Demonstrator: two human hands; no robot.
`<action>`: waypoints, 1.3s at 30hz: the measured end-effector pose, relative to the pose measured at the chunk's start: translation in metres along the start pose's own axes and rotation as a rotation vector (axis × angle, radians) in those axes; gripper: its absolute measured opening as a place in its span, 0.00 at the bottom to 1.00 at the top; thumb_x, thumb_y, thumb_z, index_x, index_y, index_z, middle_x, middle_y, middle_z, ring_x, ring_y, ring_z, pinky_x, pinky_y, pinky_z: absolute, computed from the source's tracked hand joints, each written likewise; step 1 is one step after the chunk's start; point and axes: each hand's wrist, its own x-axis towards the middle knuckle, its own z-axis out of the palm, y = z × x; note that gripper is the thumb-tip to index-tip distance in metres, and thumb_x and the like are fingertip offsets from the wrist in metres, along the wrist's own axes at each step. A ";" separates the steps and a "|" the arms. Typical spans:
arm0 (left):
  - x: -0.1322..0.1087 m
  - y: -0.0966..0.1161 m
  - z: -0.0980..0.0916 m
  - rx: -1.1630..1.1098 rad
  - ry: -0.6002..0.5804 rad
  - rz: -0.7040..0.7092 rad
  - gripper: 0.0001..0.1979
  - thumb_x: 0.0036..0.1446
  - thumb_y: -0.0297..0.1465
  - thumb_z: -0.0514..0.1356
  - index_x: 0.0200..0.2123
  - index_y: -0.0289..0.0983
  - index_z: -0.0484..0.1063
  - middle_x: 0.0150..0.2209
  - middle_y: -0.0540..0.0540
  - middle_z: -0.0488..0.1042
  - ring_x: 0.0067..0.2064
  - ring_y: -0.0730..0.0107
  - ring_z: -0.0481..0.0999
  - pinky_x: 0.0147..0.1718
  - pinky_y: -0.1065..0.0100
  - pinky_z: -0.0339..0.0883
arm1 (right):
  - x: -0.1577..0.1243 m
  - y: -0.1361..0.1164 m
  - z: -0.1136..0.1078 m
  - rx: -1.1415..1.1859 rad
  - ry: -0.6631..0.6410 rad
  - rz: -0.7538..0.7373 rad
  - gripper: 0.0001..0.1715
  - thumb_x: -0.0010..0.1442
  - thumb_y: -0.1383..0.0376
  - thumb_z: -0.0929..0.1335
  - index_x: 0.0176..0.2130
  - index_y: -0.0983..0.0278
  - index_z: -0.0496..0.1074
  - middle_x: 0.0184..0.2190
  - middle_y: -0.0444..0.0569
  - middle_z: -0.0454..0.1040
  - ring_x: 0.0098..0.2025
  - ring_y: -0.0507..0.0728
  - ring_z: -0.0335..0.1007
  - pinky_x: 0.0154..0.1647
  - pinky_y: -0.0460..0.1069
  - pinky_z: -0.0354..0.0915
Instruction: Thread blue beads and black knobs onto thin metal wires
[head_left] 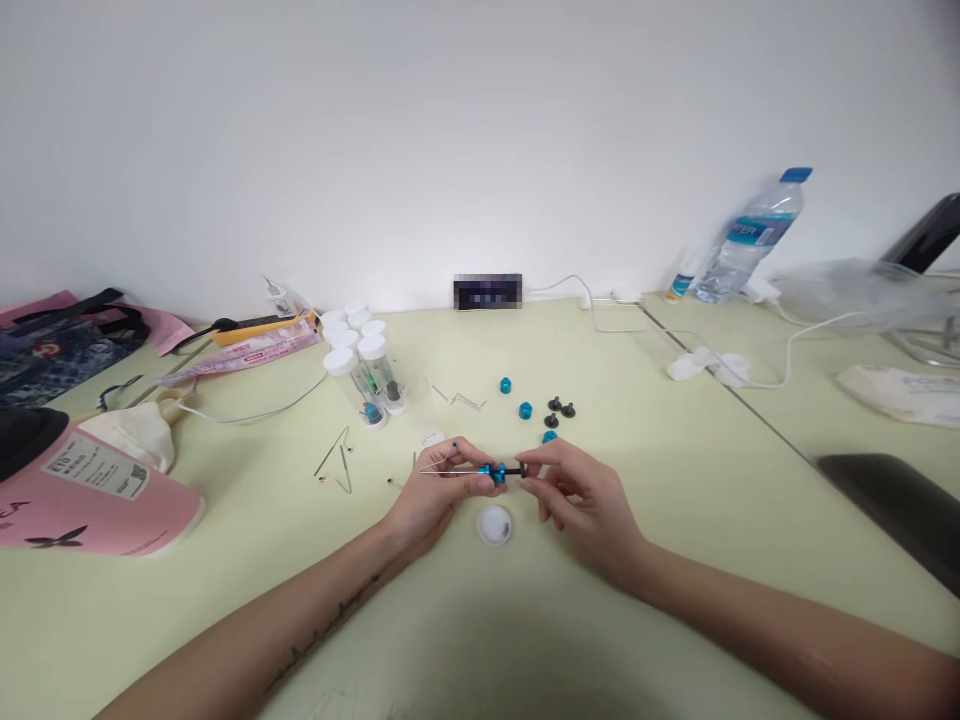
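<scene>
Head view: we pinch the blue piece [495,474] between the thumb and fingers of our left hand [439,487], and grip the black piece [513,471] by its end with the thumb and fingertips of our right hand [581,495]. Both lie in one level line between our fingertips; whether the black stem sits inside the blue, we cannot tell. On the other side, a thin wire [450,471] reaches across our left fingers and bends back to a small dark-blue tip.

We judge the step in hand to be fitting black to blue; the next move would call for keeping both in line with a light, steady grip.

The blue piece has a metallic sheen and a stepped, round shape; the black one is slim, widening to a flat end. Beyond our fingertips lie glossy blue knobs [526,411] and dark, flat-headed studs [568,410]. Just nearer than our fingers sits a round white cap [490,525]. Beyond our left fingers are bent wires [344,465] and clear tubes [377,372] with smooth white lids.
</scene>
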 end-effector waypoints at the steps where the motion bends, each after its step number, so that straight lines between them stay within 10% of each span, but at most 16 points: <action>1: 0.000 0.000 0.000 0.007 0.002 0.003 0.08 0.44 0.23 0.69 0.30 0.34 0.74 0.31 0.48 0.79 0.32 0.73 0.77 0.37 0.72 0.68 | 0.000 0.000 0.000 0.000 -0.003 0.022 0.08 0.62 0.61 0.66 0.41 0.60 0.71 0.27 0.45 0.68 0.20 0.49 0.64 0.20 0.45 0.65; 23: -0.001 0.001 0.003 0.016 0.051 0.017 0.09 0.43 0.26 0.70 0.29 0.33 0.74 0.31 0.46 0.78 0.32 0.71 0.78 0.40 0.68 0.70 | 0.005 -0.004 -0.002 0.198 -0.035 0.179 0.17 0.68 0.55 0.57 0.48 0.60 0.66 0.28 0.43 0.68 0.21 0.48 0.63 0.21 0.44 0.63; 29: 0.001 0.001 0.003 -0.009 0.087 0.035 0.09 0.43 0.25 0.70 0.29 0.33 0.74 0.32 0.47 0.78 0.34 0.71 0.77 0.41 0.68 0.70 | 0.006 -0.005 -0.001 0.164 0.039 0.065 0.15 0.69 0.59 0.57 0.51 0.56 0.65 0.46 0.50 0.63 0.30 0.50 0.68 0.22 0.44 0.66; 39: 0.001 0.000 0.003 -0.015 0.088 0.036 0.09 0.43 0.25 0.70 0.29 0.34 0.74 0.32 0.47 0.78 0.34 0.70 0.78 0.42 0.67 0.71 | 0.008 -0.003 -0.003 0.030 -0.026 -0.064 0.19 0.67 0.68 0.56 0.45 0.58 0.72 0.39 0.50 0.71 0.39 0.55 0.68 0.33 0.50 0.69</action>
